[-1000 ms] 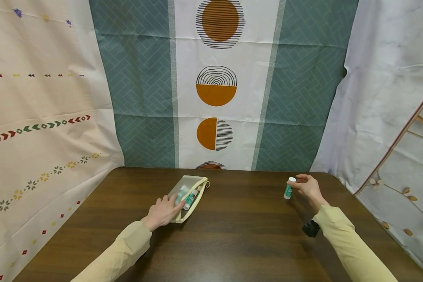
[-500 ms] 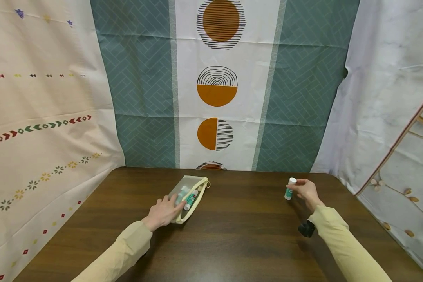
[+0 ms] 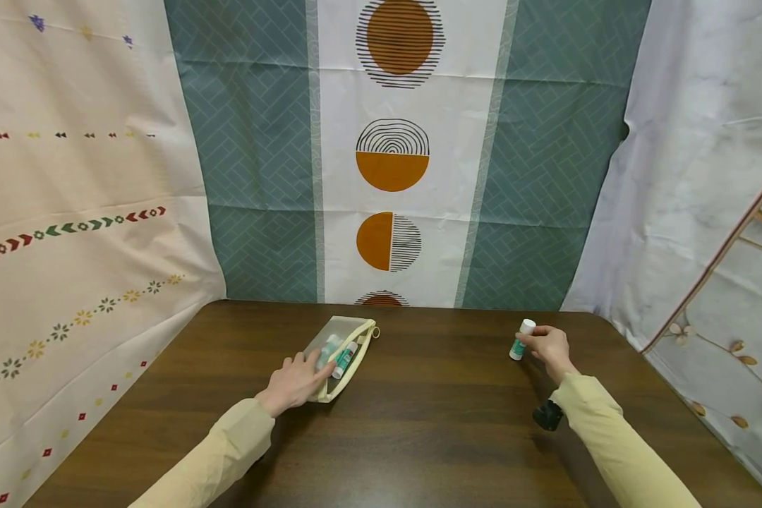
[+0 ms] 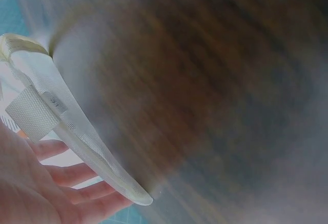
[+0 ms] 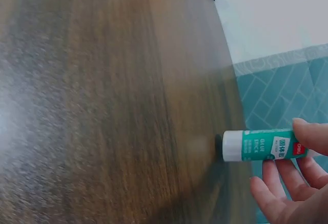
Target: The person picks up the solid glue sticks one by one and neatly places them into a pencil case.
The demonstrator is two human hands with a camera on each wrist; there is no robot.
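My right hand (image 3: 549, 350) pinches a green and white glue stick (image 3: 518, 346) between thumb and fingertips near its white cap. In the right wrist view the glue stick (image 5: 261, 145) has its white base close to the table beside its shadow; whether it touches cannot be told. My left hand (image 3: 292, 384) rests with spread fingers on a translucent zip pouch (image 3: 358, 360) with a pale yellow edge. Inside its open mouth lies another glue stick (image 3: 344, 360). Blurry teal and white shapes show through the pouch. The left wrist view shows fingers (image 4: 74, 174) against the pouch's side.
The dark brown wooden table (image 3: 432, 409) spans the space between both hands. A patterned curtain (image 3: 390, 169) hangs behind its far edge, with further cloths at left and right. A round zip pull (image 3: 375, 331) sticks out from the pouch's far corner.
My right hand has closed in on the glue stick, which was nearly upright and now tilts slightly, its cap to the right. The left hand and the pouch stay in place.
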